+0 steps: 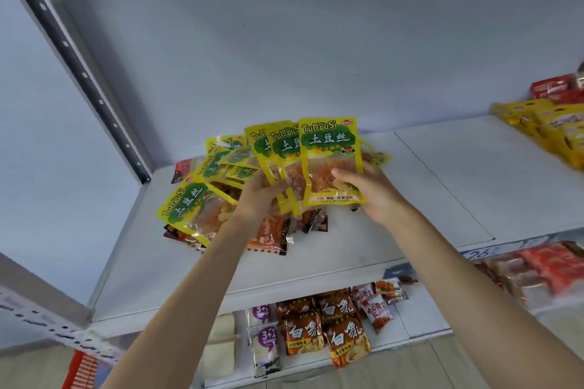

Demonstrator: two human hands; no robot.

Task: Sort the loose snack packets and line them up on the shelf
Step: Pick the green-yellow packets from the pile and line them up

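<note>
Far left: grey slotted upright (pixel 68 50) of the rack, top cut off by the frame edge. White shelf (pixel 347 249) runs right from it.

On the shelf's left part, a loose heap of yellow-green packets (pixel 189 202) lies overlapping and tilted. Dark red and orange packets (pixel 278 237) sit under the heap, mostly hidden; labels unreadable.

Left hand (pixel 260 196) is raised above the heap, thumb and fingers curled round the lower edges of two yellow packets (pixel 278 148) fanned upright. These two are partly covered by the front one, only left strips and tops show. How many more sit behind, cannot tell.

Front yellow packet (pixel 330 161) stands upright, face to camera, overlapping the fan. Right hand (pixel 369 189) pinches it: fingertips lie on its front lower right, thumb hidden behind. A further yellow packet edge (pixel 377 158) peeks out behind the right hand, mostly covered.

Lower shelf (pixel 420 316), partly hidden by both forearms: purple-white packs (pixel 265 344), orange noodle packs (pixel 335 325), small red-white packs (pixel 377 309).

Far right on the white shelf: yellow boxes (pixel 550 129), blurred and cut by the frame, red packs (pixel 553 88) behind them. Below them, red-orange packs (pixel 543 268), smeared, labels unreadable.
</note>
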